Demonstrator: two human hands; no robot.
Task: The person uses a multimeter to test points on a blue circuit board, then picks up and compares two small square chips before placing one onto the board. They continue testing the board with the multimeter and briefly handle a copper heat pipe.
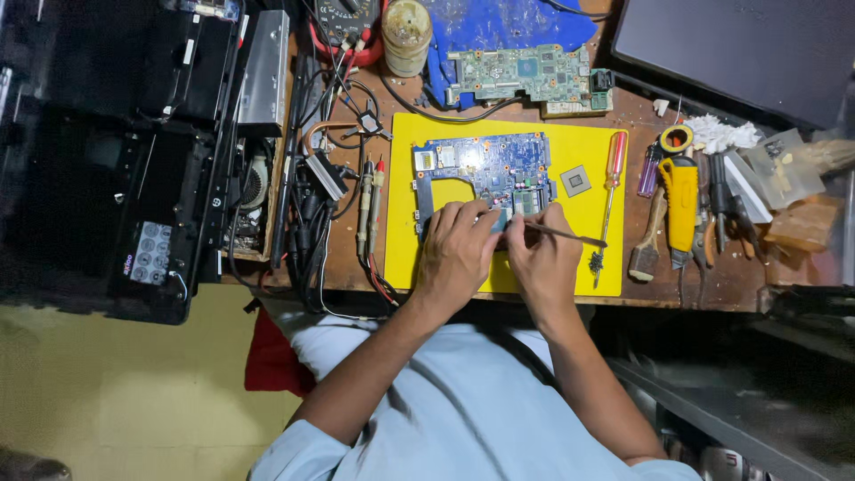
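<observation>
A blue circuit board [485,169] lies on a yellow mat [588,147] at the middle of the wooden bench. My left hand [456,254] rests on the board's near edge, fingers curled down onto it. Beside it, my right hand [541,258] grips a thin metal-tipped tool [565,235] whose shaft points right, its working end hidden under my fingers at the board. A small square chip [575,181] lies loose on the mat to the right of the board. A red-handled screwdriver [611,191] lies along the mat's right side.
A green circuit board [525,73] sits on blue cloth behind the mat. Hand tools, with a yellow utility knife [682,200] and pliers, crowd the right. Multimeter probes [370,200] and cables lie left. An opened black printer [134,151] fills the far left.
</observation>
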